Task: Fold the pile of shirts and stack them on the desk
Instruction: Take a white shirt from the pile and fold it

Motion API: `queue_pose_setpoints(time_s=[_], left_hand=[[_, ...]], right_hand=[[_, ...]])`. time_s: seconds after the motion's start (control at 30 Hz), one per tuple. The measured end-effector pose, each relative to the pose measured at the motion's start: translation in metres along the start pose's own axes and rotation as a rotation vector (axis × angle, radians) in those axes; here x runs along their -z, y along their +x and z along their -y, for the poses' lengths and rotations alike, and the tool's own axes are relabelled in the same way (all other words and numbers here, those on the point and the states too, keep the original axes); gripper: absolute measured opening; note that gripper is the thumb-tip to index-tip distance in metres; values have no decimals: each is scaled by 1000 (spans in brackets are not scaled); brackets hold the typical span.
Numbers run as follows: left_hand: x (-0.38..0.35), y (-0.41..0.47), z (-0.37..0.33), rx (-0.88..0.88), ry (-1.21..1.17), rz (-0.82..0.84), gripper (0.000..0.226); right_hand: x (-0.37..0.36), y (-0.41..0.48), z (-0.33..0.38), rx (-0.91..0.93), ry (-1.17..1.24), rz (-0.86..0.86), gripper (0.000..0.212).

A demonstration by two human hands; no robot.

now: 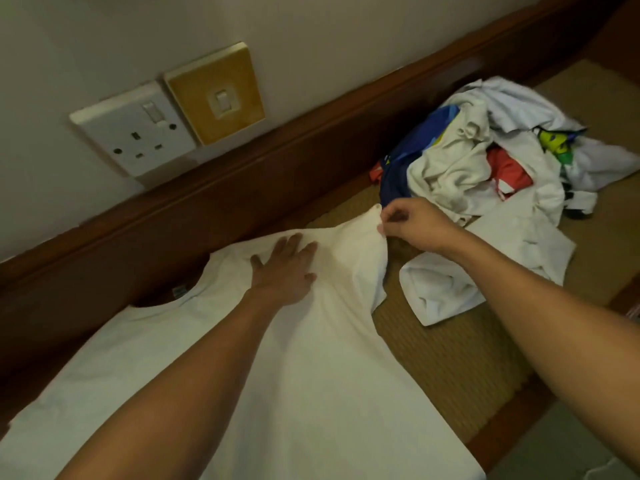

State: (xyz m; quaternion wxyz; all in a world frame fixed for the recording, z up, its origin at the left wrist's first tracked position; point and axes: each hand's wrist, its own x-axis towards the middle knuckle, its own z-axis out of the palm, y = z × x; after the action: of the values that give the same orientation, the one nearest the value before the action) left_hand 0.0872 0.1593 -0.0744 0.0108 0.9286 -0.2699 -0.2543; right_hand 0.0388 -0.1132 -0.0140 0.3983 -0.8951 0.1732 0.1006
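Left hand (285, 268) lies flat, fingers spread, on the spread white cotton T-shirt (311, 375); right hand (412, 225) pinches its lifted sleeve.

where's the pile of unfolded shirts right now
In the head view the pile of shirts sits upper right on the desk, by the wooden rail, just beyond the right hand pinching a sleeve of the white shirt.
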Motion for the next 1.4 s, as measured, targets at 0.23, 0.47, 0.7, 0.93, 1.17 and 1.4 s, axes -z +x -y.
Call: queue_pose_setpoints(time_s=[0.23,0.47,0.7,0.93,1.17,1.4], left_hand=[[14,22,-25,-57,-27,-312,32],[2,47,-60,-150,62,-133,53],[2,64,-76,-140,82,-235,56],[0,65,-82,-35,66,-292,62],[-21,27,-55,50,-162,-428,51],[-59,-57,1,27,-109,-518,46]], right_hand=[[-76,-88,-36,-163,-345,-227,24],[-121,-108,-46,-122,-127,-360,11],[-86,-122,-41,-309,266,-425,10],[-86,-138,-61,-301,-128,-361,8],[-77,-64,-28,-200,-274,-466,22],[-64,-9,-26,-174,-444,-318,23]])
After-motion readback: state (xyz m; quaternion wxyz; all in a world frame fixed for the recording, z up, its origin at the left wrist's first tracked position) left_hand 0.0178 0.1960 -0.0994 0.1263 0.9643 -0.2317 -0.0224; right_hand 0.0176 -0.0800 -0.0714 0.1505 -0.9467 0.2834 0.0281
